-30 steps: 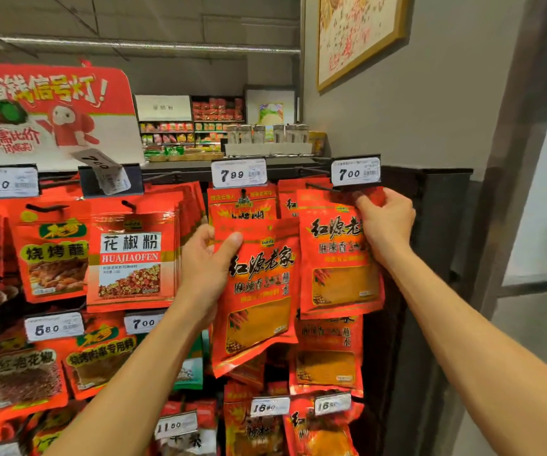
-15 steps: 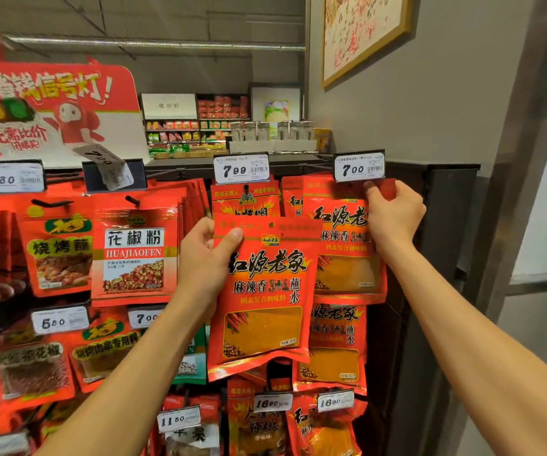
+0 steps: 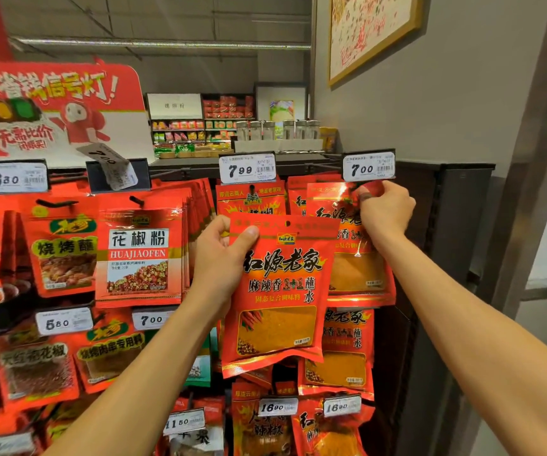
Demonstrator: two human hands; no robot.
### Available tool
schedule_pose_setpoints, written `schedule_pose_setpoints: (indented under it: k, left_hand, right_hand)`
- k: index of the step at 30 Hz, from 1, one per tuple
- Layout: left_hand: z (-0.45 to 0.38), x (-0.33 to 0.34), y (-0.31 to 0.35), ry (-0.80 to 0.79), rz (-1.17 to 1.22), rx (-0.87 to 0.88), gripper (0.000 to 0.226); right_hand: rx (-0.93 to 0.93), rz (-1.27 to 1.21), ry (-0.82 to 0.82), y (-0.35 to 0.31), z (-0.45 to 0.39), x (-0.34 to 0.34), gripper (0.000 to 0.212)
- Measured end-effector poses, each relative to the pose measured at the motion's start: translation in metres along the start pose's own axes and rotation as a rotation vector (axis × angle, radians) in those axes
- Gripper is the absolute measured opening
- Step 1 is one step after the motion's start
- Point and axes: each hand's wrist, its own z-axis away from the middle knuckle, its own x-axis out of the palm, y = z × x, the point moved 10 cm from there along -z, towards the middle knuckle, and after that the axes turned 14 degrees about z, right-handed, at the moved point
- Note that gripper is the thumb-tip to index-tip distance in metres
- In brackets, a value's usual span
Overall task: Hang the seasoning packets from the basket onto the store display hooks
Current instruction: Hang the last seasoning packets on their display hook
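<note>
Here the right hand (image 3: 385, 213) pinches the top edge of a seasoning packet (image 3: 351, 245) just under the 7.00 price tag (image 3: 368, 166); best to line its punched hole with the hook tip, hidden from view, then slide it back. Left of that tag and lower, the left hand (image 3: 223, 258) grips a spare packet (image 3: 280, 291). Compared with a second ago, the spare packet sits squarer and more upright.

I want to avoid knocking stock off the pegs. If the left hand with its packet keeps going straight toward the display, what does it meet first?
Probably the hanging packet under the 7.99 tag: the left hand holds its packet right in front of that red packet. Depth is unclear, so the gap cannot be judged.
</note>
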Motion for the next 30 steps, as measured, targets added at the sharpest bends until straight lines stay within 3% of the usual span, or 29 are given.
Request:
schedule_pose_setpoints:
  k: [7,10,13,18,21,23,25,27,30]
  left_hand:
    - [-0.005,0.009,-0.009,-0.033,-0.015,0.005,0.009]
    - [-0.012,0.013,-0.008,-0.02,-0.034,0.021,0.015]
    - [-0.021,0.019,-0.007,0.018,-0.009,0.043,0.028]
    - [-0.029,0.041,-0.02,0.02,0.029,0.021,0.023]
    - [-0.031,0.063,-0.031,-0.015,0.074,-0.026,0.012]
    - [-0.034,0.076,-0.039,-0.021,0.096,-0.061,0.014]
    - [-0.035,0.089,-0.045,-0.026,0.098,-0.081,0.012]
    - [-0.038,0.101,-0.052,-0.024,0.084,-0.102,0.011]
    - [-0.045,0.114,-0.057,0.004,0.077,-0.12,0.009]
  right_hand:
    - [0.115,-0.04,-0.145,0.006,-0.041,0.076,0.024]
    - [0.161,-0.045,-0.175,0.013,-0.057,0.102,0.035]
    - [0.17,-0.046,-0.23,0.02,-0.071,0.115,0.032]
    - [0.059,-0.121,-0.193,0.017,-0.054,0.07,0.029]
    - [0.119,-0.426,-0.189,0.032,-0.018,0.023,0.028]
    - [0.132,-0.793,-0.419,0.03,0.015,0.012,0.026]
    - [0.062,-0.955,-0.642,0.018,0.044,0.0,0.032]
    - [-0.022,-0.877,-0.698,0.011,0.052,-0.01,0.034]
    - [0.006,-0.669,-0.555,0.012,0.036,-0.012,0.036]
